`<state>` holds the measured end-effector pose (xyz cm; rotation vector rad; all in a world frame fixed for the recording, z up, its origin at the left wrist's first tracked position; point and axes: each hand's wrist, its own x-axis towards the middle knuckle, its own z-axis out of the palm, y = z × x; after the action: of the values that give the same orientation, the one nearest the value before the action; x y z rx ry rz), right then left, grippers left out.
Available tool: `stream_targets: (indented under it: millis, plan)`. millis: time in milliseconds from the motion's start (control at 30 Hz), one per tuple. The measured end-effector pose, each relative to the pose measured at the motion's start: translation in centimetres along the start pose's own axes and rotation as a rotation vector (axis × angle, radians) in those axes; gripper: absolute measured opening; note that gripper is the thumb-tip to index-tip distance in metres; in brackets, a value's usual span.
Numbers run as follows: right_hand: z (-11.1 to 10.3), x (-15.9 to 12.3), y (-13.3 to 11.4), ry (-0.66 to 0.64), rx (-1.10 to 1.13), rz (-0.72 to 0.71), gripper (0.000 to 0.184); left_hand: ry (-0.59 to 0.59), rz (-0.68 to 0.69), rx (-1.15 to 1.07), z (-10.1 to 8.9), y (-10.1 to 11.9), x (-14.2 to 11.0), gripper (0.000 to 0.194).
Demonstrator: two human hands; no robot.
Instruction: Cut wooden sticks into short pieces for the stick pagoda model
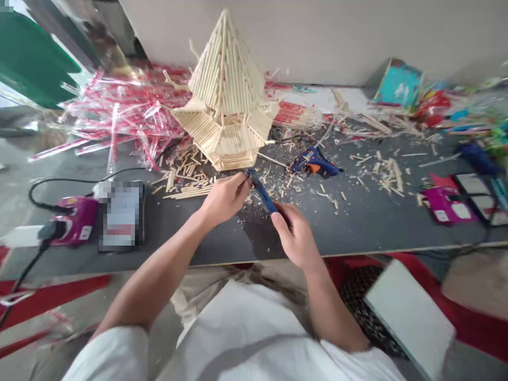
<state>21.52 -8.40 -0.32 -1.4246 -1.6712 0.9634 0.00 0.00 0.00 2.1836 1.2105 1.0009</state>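
Note:
My right hand [296,233] is closed around the handle of a blue utility knife [262,193], which points away from me and to the left. At the knife's tip, the fingers of my left hand [227,198] are pinched together; what they hold, if anything, is too small to make out. Just beyond both hands stands a pagoda-like model [226,79] built of thin wooden sticks, with a tall pointed roof and a flared lower roof. Loose sticks [190,191] lie beside my left hand, and cut bits are scattered under the knife.
A blue glue gun [315,161] lies right of the model. Red-and-clear plastic wrappers [135,111] pile up at the left. A phone [122,216] and a purple power socket [77,219] sit at the left front, another purple socket [448,203] at the right. Cables cross the table [222,248].

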Motion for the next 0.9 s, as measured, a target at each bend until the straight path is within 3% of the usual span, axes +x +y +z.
stream_targets:
  millis: [900]
  plan:
    - [-1.04,-0.17,-0.69,-0.062,0.080,0.114,0.052,0.011,-0.011,0.065,0.24,-0.17,-0.32,0.030]
